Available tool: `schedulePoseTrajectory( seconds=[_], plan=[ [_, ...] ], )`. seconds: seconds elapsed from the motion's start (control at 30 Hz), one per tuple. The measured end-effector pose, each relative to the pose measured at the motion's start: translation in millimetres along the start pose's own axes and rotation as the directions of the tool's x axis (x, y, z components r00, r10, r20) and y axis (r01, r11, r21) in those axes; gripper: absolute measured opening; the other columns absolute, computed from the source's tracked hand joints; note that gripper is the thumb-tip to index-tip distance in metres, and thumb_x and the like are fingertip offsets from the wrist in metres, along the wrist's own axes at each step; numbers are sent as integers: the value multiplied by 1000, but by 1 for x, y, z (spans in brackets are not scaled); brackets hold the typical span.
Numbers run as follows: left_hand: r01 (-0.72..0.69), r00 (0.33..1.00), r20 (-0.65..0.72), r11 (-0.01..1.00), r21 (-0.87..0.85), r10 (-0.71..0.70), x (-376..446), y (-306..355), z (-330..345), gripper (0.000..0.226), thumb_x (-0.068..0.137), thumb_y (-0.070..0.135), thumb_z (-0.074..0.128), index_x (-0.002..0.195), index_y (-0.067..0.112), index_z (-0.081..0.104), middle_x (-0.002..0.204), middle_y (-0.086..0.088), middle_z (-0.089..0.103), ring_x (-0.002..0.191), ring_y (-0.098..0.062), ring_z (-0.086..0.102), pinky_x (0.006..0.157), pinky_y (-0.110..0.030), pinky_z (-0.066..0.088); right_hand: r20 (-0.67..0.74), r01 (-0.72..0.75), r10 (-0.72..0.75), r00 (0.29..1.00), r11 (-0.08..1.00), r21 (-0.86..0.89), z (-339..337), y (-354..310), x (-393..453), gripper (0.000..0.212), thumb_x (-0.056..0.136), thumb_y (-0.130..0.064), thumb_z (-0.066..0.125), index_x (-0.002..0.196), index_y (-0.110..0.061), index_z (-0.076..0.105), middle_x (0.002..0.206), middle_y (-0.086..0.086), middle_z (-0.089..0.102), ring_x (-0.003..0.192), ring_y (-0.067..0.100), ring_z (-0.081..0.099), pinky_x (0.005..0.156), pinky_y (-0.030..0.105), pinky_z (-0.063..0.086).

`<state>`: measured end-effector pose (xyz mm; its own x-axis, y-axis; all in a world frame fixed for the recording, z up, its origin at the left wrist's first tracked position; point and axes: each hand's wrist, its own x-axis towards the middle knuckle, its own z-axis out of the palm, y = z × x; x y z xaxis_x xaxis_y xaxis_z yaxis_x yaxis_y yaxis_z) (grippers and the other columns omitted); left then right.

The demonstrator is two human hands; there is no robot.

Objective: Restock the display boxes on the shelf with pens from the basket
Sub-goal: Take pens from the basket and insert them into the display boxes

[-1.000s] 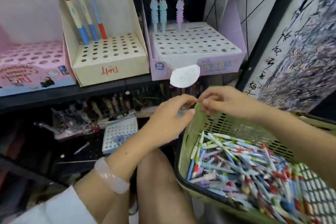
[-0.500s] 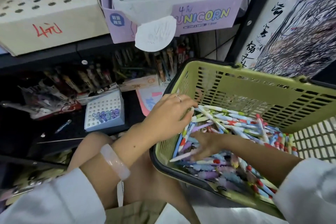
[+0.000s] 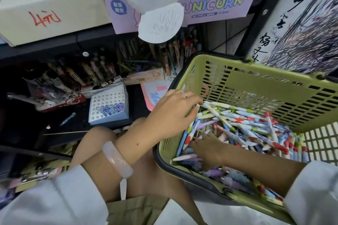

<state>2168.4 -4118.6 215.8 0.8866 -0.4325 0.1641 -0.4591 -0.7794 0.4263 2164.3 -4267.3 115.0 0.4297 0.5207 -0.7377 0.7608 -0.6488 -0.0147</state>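
A green plastic basket point(image 3: 256, 78) sits on my lap at the right, filled with several loose pens point(image 3: 256, 129) in blue, white and red. My left hand point(image 3: 173, 113) reaches over the basket's left rim, its curled fingers and thumb pinching the ends of a few pens. My right hand point(image 3: 208, 150) lies palm down deeper in the pile, fingers spread among the pens. Above, on the black shelf point(image 3: 54, 47), stand a cream display box point(image 3: 45, 5) and a purple Unicorn display box point(image 3: 210, 5), both with rows of holes; only their lower parts show.
A white paper tag point(image 3: 161, 23) hangs from the purple box. The lower shelf holds packed pens point(image 3: 91, 73) and a small white holed box point(image 3: 108, 107) with purple caps. A scribbled test sheet point(image 3: 301, 33) fills the right wall. My knee point(image 3: 102, 142) is below.
Both hands dropped from the basket's far rim down into the pens. The view tilted down and closer, so the tops of the display boxes left the frame.
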Motion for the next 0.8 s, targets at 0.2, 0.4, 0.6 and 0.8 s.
schedulePoseTrajectory(
  seconds=[0.2,0.4,0.6,0.8],
  plan=[
    [7,1000,2,998,-70,-7,-1,0,-1,25,96,18,46,115,13,62,114,0,63,109,-20,53,94,-21,23,98,31,-77,992,917,399,-13,23,-12,33,82,-24,65,107,-19,44,89,-1,54,72,15,49,58,25,37],
    [120,993,32,910,-398,-117,0,2,-12,25,97,13,44,114,14,62,111,6,62,102,1,48,83,-2,30,-95,14,99,990,615,788,-20,66,-46,28,85,-17,61,107,-17,44,85,-6,45,74,9,48,64,20,44],
    [170,983,31,823,-542,-182,-10,4,-22,24,96,12,44,101,30,60,99,28,56,92,16,50,79,3,32,-265,133,264,927,430,893,-34,69,-72,15,84,0,57,73,-7,50,74,6,49,67,14,49,64,29,45],
    [199,969,44,664,-721,-242,-29,3,-52,31,94,11,50,101,42,50,108,8,60,103,-10,58,93,-25,46,-515,487,55,855,253,836,-107,35,-117,12,80,1,52,74,-9,54,64,-5,57,60,7,54,58,14,46]
  ],
)
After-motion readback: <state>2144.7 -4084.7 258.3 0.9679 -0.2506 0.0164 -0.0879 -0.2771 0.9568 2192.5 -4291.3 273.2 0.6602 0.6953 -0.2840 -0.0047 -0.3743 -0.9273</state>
